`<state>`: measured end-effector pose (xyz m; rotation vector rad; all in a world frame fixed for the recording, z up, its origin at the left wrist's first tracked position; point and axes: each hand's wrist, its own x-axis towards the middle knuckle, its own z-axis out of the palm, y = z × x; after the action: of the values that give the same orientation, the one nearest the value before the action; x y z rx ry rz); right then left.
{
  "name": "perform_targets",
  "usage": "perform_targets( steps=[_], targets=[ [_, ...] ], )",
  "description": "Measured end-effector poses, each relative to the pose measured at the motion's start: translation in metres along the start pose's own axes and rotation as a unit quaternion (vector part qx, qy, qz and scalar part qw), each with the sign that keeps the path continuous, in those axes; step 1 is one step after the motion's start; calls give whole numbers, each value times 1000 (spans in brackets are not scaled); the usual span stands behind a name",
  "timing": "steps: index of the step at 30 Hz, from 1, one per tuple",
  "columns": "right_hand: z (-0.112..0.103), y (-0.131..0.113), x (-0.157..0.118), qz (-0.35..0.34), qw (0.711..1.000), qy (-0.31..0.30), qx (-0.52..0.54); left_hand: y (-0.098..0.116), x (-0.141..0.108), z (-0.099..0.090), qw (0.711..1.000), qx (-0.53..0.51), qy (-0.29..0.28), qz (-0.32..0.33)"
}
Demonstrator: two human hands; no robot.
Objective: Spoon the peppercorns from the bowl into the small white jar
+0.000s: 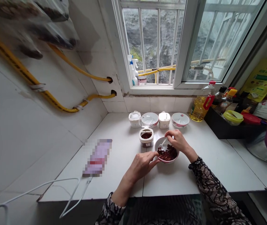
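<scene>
A small bowl [159, 144] holding dark red dried spice stands on the white counter [170, 181]. My left hand [142, 164] rests against the bowl's near-left rim, steadying it. Over the bowl, my right hand [177, 140] pinches a small white spoon [162, 145] whose scoop dips toward the spice. Just left of the bowl sits an open white jar [146, 137] with the same dark red spice inside.
Behind stand two closed white jars [134, 118] [164, 120] and two empty bowls [149, 119] [180, 120]. An oil bottle [201, 106] and a black tray of condiments [231, 125] are at the right. A blurred flat item [97, 157] with a white cable [53, 193] lies left.
</scene>
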<state>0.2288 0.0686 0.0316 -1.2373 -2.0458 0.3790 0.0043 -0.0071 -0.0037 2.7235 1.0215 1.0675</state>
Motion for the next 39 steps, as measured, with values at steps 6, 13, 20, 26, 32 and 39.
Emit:
perform_targets(
  steps=[6, 13, 20, 26, 32, 39],
  targets=[
    [-1, 1, 0, 28, 998, -3, 59, 0, 1, -1, 1000, -1, 1, -1],
    [-3, 3, 4, 130, 962, 15, 240, 1, 1, 0, 1000, -1, 13, 11],
    [10, -12, 9, 112, 937, 94, 319, 0, 2, 4, 1000, 5, 20, 17],
    [27, -27, 3, -66, 983, 126, 112, 0, 2, 6, 999, 25, 38, 26],
    [14, -32, 0, -164, 979, 123, 7, -2, 1, 7, 999, 34, 25, 16],
    [-21, -8, 2, -31, 996, 80, 8, 1, 2, 0, 1000, 16, 13, 18]
  ],
)
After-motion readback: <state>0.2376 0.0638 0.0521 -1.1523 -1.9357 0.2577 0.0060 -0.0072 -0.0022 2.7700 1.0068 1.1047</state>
